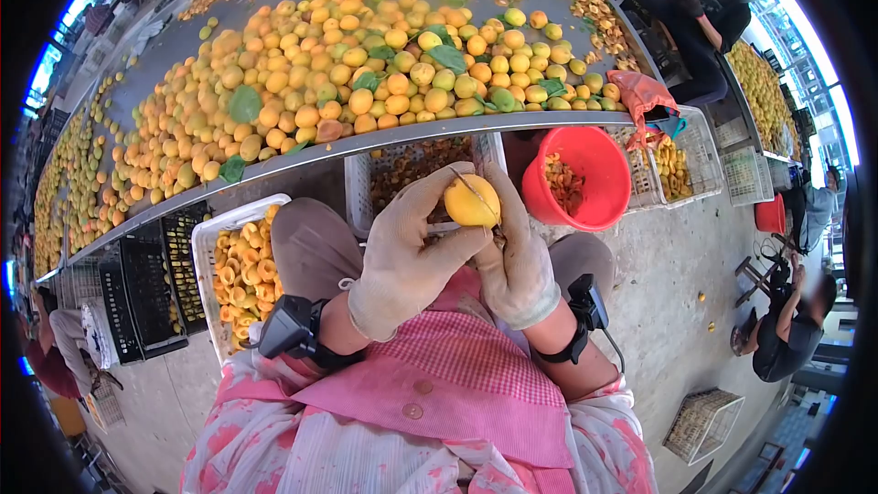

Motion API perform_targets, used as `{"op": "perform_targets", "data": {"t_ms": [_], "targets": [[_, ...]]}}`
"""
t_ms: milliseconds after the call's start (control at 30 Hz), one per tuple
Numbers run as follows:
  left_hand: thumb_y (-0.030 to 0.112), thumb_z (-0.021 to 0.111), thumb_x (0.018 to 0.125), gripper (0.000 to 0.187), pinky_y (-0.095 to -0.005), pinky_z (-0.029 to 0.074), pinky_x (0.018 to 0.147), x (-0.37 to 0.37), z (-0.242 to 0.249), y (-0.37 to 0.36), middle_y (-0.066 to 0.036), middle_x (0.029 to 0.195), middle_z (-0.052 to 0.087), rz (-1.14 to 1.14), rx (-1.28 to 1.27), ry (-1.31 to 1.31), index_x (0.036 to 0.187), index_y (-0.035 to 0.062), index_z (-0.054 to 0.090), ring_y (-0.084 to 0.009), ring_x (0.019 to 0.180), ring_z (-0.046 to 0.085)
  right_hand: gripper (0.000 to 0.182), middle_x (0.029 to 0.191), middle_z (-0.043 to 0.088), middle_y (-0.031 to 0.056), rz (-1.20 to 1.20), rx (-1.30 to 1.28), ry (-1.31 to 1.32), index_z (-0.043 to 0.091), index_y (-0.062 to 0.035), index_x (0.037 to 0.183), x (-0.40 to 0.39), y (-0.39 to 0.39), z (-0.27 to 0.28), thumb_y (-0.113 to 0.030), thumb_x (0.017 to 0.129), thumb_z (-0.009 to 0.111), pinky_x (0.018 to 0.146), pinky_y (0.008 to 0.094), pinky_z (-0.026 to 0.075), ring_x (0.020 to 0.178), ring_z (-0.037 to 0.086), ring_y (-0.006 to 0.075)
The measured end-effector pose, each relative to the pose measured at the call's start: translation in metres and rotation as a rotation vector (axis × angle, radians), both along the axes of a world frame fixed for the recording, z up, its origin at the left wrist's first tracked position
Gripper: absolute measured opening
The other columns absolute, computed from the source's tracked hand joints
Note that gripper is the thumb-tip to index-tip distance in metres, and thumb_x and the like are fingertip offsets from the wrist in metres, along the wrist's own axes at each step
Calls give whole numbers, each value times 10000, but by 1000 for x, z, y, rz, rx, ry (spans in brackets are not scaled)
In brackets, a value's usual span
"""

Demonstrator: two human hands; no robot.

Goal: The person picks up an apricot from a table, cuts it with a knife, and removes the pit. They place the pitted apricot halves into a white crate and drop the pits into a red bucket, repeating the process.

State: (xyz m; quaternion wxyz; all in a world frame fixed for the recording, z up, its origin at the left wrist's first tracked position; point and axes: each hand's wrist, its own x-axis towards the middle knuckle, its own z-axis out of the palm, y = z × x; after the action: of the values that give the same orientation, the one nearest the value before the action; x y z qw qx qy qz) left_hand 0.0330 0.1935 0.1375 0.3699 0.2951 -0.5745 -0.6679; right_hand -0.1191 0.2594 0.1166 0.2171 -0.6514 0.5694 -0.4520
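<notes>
A yellow apricot (471,201) is held up in front of my lap, between both hands. My left hand (410,252), in a pale knit work glove, closes round its left side with fingers and thumb. At its right side is my right hand (517,261), gloved too, with fingers bent and closed. A thin dark strip (475,188), like a narrow blade, crosses the fruit's face and runs down toward the right thumb. Behind the hands stands a white crate (358,185) with brownish fruit scraps in it.
Ahead, a metal table (302,154) bears heaped apricots (274,82) and leaves. A white crate of halved apricots (245,265) is at left; a red bucket (604,187) of scraps and another crate (700,151) are at right. Other people sit around at the sides.
</notes>
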Motion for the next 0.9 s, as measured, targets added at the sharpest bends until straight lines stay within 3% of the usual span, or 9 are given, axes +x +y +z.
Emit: {"op": "perform_targets", "data": {"t_ms": [133, 200, 233, 333, 567, 633, 767, 833, 900], "targets": [[91, 698, 836, 491, -262, 496, 842, -3, 4, 2, -50, 1117, 627, 33, -34, 0, 1283, -21, 530, -97, 976, 594, 655, 1128, 637, 254, -30, 18, 43, 234, 22, 1481, 4, -1, 2, -286, 981, 525, 704, 438, 553, 841, 671, 427], [90, 702, 826, 498, -265, 494, 846, -4, 0, 4, -59, 1114, 626, -28, 176, 150, 1281, -21, 531, -103, 981, 594, 686, 1309, 538, 239, 14, 30, -132, 245, 74, 1466, 8, -1, 0, -371, 1003, 488, 1004, 384, 437, 1202, 560, 346], [89, 706, 817, 504, -269, 491, 849, -3, -1, 4, -67, 1111, 625, -95, 390, 298, 1278, -21, 533, -110, 985, 593, 686, 1309, 538, 239, 19, 28, -133, 245, 74, 1466, 9, -2, -2, -371, 1003, 488, 1004, 384, 437, 1202, 560, 346], [103, 710, 822, 501, -262, 480, 865, 1, 7, 0, -59, 1119, 614, -84, 222, 45, 1276, -16, 534, -107, 1001, 577, 655, 1092, 641, 263, -39, -130, 37, 238, 34, 1476, 8, -2, -7, -302, 984, 511, 674, 446, 550, 794, 665, 437], [78, 665, 885, 515, -269, 450, 946, 1, 0, -2, -56, 1170, 580, 23, -392, -202, 1351, -26, 474, -109, 1048, 549, 669, 1065, 651, 260, -5, -97, 67, 242, 53, 1470, 4, -3, -8, -331, 988, 502, 657, 441, 547, 771, 666, 430], [142, 743, 775, 567, -342, 485, 898, -3, 4, 2, -148, 1099, 632, 7, 227, 120, 1277, -14, 530, -257, 1018, 612, 666, 1052, 656, 258, -16, -120, 71, 243, 51, 1470, 7, -5, -11, -331, 989, 501, 650, 440, 545, 762, 667, 427], [133, 739, 774, 571, -339, 480, 907, 2, -5, -3, -151, 1105, 629, -105, 362, 138, 1281, -24, 527, -256, 1036, 604, 664, 1030, 660, 254, -37, -112, 53, 248, 50, 1468, 8, -1, -12, -329, 988, 507, 645, 436, 544, 755, 669, 421], [152, 717, 847, 507, -276, 476, 893, 3, -5, -3, -70, 1103, 619, 9, -262, -165, 1284, -29, 534, -126, 1016, 568, 662, 1034, 660, 252, -36, -49, 53, 248, 49, 1468, 8, 2, -7, -323, 987, 510, 646, 434, 544, 752, 670, 418], [156, 706, 866, 482, -254, 468, 890, 2, -6, 0, -51, 1102, 610, 25, -240, -136, 1280, -28, 540, -96, 1015, 546, 621, 1220, 578, 240, -12, 42, -17, 269, 52, 1461, 8, 4, -2, -316, 1007, 478, 876, 398, 492, 1050, 612, 362]]}}
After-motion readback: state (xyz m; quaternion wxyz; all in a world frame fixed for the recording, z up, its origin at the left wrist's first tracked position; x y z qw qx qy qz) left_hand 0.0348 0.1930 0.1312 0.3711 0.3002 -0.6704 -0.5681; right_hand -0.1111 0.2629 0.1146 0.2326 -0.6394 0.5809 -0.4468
